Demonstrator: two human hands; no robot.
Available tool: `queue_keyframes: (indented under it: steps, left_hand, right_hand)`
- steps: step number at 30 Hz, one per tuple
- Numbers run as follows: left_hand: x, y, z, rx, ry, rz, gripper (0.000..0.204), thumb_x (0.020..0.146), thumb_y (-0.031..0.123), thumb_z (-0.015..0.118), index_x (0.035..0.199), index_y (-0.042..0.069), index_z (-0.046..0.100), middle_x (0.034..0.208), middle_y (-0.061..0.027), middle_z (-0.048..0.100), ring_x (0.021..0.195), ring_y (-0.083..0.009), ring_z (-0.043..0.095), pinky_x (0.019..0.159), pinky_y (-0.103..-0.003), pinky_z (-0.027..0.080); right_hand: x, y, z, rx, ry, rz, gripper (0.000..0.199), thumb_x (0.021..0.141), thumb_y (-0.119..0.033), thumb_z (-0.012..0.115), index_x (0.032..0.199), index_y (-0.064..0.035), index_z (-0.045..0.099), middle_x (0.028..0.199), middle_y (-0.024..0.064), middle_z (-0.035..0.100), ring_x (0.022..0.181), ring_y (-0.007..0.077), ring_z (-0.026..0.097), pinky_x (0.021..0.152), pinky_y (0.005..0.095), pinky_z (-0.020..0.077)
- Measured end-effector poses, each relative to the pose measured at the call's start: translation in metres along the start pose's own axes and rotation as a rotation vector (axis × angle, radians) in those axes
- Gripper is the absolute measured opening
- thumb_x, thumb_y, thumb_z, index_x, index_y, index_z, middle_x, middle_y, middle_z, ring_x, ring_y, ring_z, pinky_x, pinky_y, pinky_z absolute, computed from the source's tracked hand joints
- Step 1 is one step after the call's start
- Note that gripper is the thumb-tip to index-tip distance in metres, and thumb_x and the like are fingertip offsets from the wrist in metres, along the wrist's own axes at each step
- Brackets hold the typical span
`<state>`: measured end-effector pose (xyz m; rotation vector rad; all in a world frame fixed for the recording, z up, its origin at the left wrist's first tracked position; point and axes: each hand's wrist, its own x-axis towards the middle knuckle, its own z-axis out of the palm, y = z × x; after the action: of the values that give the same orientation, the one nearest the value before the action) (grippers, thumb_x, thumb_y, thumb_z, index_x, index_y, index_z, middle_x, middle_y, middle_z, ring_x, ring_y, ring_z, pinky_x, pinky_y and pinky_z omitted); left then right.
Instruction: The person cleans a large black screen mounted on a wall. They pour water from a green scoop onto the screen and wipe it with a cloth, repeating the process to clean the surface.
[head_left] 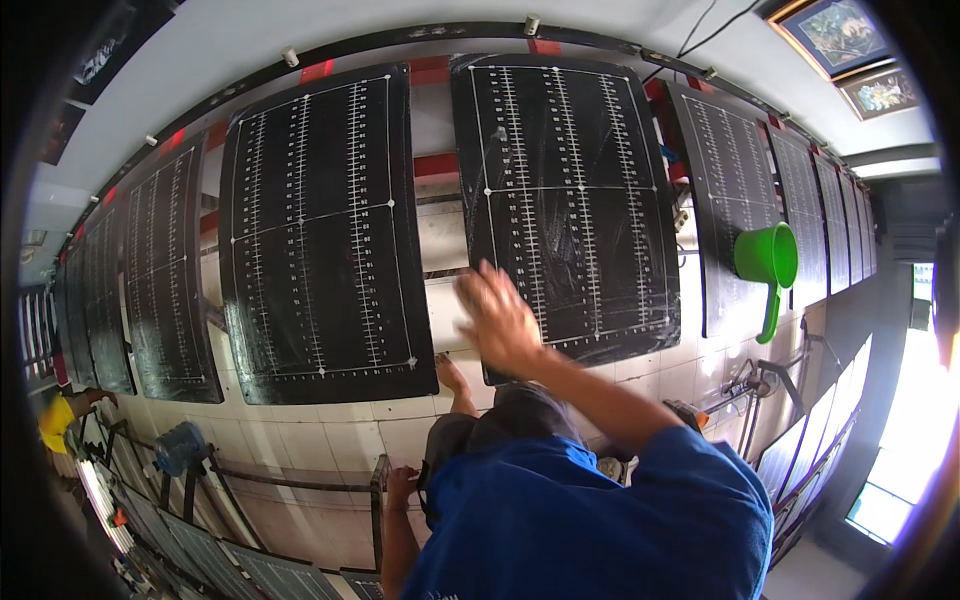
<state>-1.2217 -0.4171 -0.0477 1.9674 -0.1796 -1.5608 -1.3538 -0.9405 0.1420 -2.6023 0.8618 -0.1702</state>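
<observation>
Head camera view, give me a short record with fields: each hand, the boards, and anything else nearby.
right hand: raised and blurred, fingers spread, at the lower left edge of the middle black board
left hand: low, gripping a dark metal frame
boards: row of black boards with white ruled lines, leaning on a tiled wall
nearby: green scoop at right

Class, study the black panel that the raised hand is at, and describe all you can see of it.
The black panel is a large, flat, roughly rectangular sheet, dark and glossy with wet-looking streaks. White ruled lines with fine tick marks run down it, crossed by one horizontal line, with small dots at the corners. It leans upright on a pale tiled wall, beside similar panels. The right hand, blurred, is over its lower left corner; contact cannot be confirmed. The left hand is low down at a rail.
</observation>
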Motion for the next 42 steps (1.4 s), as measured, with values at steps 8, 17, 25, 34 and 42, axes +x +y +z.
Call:
queue_keyframes:
  steps: [8,17,25,34,42]
  left_hand:
    - [-0.044,0.077,0.036,-0.111,0.206,-0.208,0.032,0.102,0.028,0.05,0.11,0.0,0.064,0.103,-0.0118,0.072,0.086,-0.022,0.07,0.073,-0.035,0.053]
    - [-0.068,0.037,0.058,-0.222,0.251,-0.378,0.035,0.1,0.028,0.048,0.114,-0.001,0.061,0.107,-0.0145,0.071,0.086,-0.0235,0.069,0.072,-0.035,0.055]
    - [-0.033,0.044,0.085,-0.286,0.17,-0.396,0.031,0.097,0.027,0.05,0.113,0.002,0.063,0.106,-0.013,0.071,0.089,-0.0234,0.07,0.072,-0.035,0.055]
    - [-0.049,0.11,0.078,-0.304,0.283,-0.283,0.032,0.101,0.031,0.048,0.109,0.003,0.063,0.105,-0.0115,0.072,0.089,-0.022,0.07,0.073,-0.034,0.055]
    - [-0.032,0.001,0.065,-0.164,0.014,-0.527,0.03,0.097,0.031,0.052,0.108,0.004,0.063,0.088,-0.0071,0.067,0.071,-0.0204,0.062,0.068,-0.036,0.054]
  right_hand:
    - [0.335,0.172,-0.04,-0.28,0.381,0.343,0.067,0.104,-0.052,0.034,0.156,-0.0093,0.033,0.163,0.0118,0.029,0.151,0.0352,0.022,0.124,0.0463,0.0183]
    - [0.113,0.069,-0.017,-0.143,0.35,0.018,0.06,0.097,-0.029,0.055,0.146,0.0043,0.042,0.151,0.0262,0.038,0.144,0.0457,0.031,0.119,0.057,0.0262]
    - [0.057,0.04,-0.032,-0.056,0.012,-0.017,0.069,0.092,-0.039,0.063,0.147,-0.0024,0.045,0.157,0.0195,0.034,0.148,0.0419,0.026,0.122,0.0553,0.0209]
    - [0.317,0.3,-0.096,-0.347,0.366,0.469,0.063,0.104,-0.05,0.035,0.151,-0.0089,0.04,0.154,0.0157,0.039,0.146,0.0386,0.029,0.121,0.0524,0.0199]
    - [0.086,0.083,-0.055,-0.173,0.099,0.027,0.061,0.098,-0.042,0.053,0.142,-0.0004,0.048,0.148,0.0221,0.043,0.142,0.0428,0.036,0.12,0.0508,0.0292]
